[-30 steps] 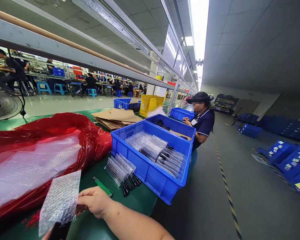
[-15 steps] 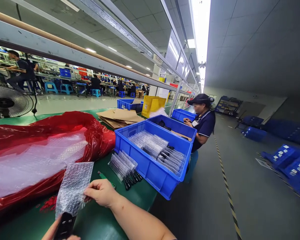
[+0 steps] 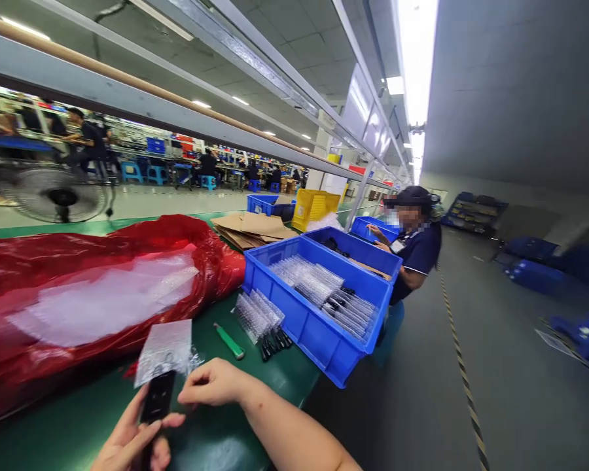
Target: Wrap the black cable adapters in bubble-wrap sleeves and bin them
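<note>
My left hand (image 3: 132,439) grips a slim black device (image 3: 157,396) at the bottom of the view. Its top end sits inside a small clear bubble-wrap bag (image 3: 165,348). My right hand (image 3: 214,384) is closed in a pinch on the lower right edge of that bag. Both hands hover over the green bench (image 3: 78,425). A big red plastic sack (image 3: 78,288) with more bubble bags lies just beyond them.
A green-handled cutter (image 3: 229,341) and a row of bagged black devices (image 3: 261,318) lie beside a blue bin (image 3: 319,307) full of the same. More blue bins, cardboard (image 3: 252,229) and a yellow crate (image 3: 317,207) follow. A co-worker (image 3: 415,242) stands at the bench's aisle side.
The bubble bag has come lower and nearer, sliding further down over the black device. My left hand now shows fully around the device. The camera has swung left.
</note>
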Demonstrator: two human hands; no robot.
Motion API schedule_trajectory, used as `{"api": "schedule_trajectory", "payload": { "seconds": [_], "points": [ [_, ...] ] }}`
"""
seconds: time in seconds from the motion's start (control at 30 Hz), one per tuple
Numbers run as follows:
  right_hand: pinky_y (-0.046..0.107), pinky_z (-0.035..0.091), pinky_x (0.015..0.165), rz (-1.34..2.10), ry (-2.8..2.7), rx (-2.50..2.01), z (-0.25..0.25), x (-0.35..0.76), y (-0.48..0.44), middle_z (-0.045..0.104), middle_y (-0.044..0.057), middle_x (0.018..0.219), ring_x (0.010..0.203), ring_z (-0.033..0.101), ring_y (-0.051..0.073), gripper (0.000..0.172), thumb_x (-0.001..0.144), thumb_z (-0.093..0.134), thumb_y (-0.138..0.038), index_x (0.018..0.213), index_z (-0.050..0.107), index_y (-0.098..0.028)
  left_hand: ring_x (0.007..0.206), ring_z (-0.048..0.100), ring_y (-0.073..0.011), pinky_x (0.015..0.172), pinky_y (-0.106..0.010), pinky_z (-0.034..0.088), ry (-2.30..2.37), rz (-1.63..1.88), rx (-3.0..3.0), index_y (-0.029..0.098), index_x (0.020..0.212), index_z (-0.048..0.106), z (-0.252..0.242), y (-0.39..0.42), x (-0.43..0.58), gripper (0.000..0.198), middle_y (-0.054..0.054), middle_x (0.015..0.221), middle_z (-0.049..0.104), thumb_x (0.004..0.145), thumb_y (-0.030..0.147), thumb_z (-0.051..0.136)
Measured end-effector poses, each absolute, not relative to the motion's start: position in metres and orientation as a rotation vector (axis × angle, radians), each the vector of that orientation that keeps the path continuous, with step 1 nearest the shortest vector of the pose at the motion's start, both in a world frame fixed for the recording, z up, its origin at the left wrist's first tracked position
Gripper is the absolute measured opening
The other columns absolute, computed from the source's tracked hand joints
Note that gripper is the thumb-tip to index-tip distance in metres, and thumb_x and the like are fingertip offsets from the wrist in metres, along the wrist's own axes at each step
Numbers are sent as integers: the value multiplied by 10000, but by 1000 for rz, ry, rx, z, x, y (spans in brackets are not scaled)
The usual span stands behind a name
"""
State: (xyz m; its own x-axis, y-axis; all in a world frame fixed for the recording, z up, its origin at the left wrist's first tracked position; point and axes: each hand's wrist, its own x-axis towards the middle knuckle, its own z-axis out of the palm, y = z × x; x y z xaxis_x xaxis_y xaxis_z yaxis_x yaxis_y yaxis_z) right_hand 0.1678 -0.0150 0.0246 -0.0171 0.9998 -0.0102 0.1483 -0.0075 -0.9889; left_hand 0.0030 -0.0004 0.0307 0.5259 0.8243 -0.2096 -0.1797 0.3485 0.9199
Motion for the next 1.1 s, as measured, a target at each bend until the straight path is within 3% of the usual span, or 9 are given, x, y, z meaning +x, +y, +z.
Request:
{"api": "schedule_trajectory", "payload": {
  "seconds": [0.17, 0.33, 0.47, 0.57, 0.7, 0.87, 0.97, 1.1],
  "points": [
    [161, 290, 389, 1103, -1168, -1335, 32, 171, -11, 480, -47, 534, 398, 428, 51, 534, 697, 426, -695, 664, 474, -164, 358, 529, -130, 334, -203, 408, 645, 674, 989, 186, 1374, 77, 29, -6, 2, 1045, -73, 715, 693, 586, 328, 748],
    [189, 297, 433, 1049, -1262, -1288, 30, 167, -9, 418, -58, 513, 440, 406, 64, 498, 697, 495, -660, 617, 446, -172, 351, 554, -140, 311, -185, 400, 567, 677, 929, 172, 1363, 9, 19, -3, -1, 1039, -72, 712, 690, 620, 340, 716],
    [209, 289, 468, 1033, -1389, -1257, 32, 164, -18, 428, -45, 499, 467, 393, 76, 487, 709, 525, -626, 559, 462, -166, 368, 565, -129, 310, -180, 407, 497, 704, 901, 189, 1310, 142, 17, -2, -3, 839, -72, 768, 688, 675, 321, 673],
    [209, 287, 471, 1069, -1489, -1270, 32, 165, -21, 431, -42, 489, 474, 389, 80, 481, 707, 547, -604, 536, 468, -161, 366, 559, -120, 311, -180, 408, 489, 715, 896, 161, 1167, 310, 15, 0, -3, 618, -77, 768, 683, 680, 315, 660],
    [199, 296, 448, 1076, -1456, -1316, 27, 159, -18, 444, -39, 535, 472, 397, 79, 496, 706, 500, -650, 619, 478, -162, 369, 555, -113, 319, -167, 390, 547, 746, 900, 151, 991, 398, 14, 1, 0, 460, -53, 677, 668, 668, 353, 657],
    [201, 269, 446, 1049, -1485, -1286, 32, 151, -13, 407, -46, 499, 459, 345, 72, 497, 716, 501, -631, 589, 488, -151, 427, 580, -114, 413, -175, 412, 574, 753, 889, 148, 930, 437, 18, 0, -1, 417, -28, 576, 640, 687, 426, 631],
    [203, 266, 457, 1013, -1476, -1270, 43, 155, -9, 386, -52, 506, 471, 330, 72, 489, 710, 511, -627, 579, 469, -157, 509, 618, -131, 492, -201, 434, 513, 724, 873, 155, 990, 442, 19, -2, -3, 456, -50, 660, 667, 668, 390, 663],
    [199, 272, 460, 1059, -1460, -1263, 51, 161, -8, 387, -52, 505, 470, 335, 72, 472, 714, 521, -610, 583, 466, -160, 501, 617, -146, 468, -209, 407, 439, 701, 822, 158, 1049, 442, 14, -1, -4, 515, -66, 723, 668, 643, 354, 691]
  ]
}}
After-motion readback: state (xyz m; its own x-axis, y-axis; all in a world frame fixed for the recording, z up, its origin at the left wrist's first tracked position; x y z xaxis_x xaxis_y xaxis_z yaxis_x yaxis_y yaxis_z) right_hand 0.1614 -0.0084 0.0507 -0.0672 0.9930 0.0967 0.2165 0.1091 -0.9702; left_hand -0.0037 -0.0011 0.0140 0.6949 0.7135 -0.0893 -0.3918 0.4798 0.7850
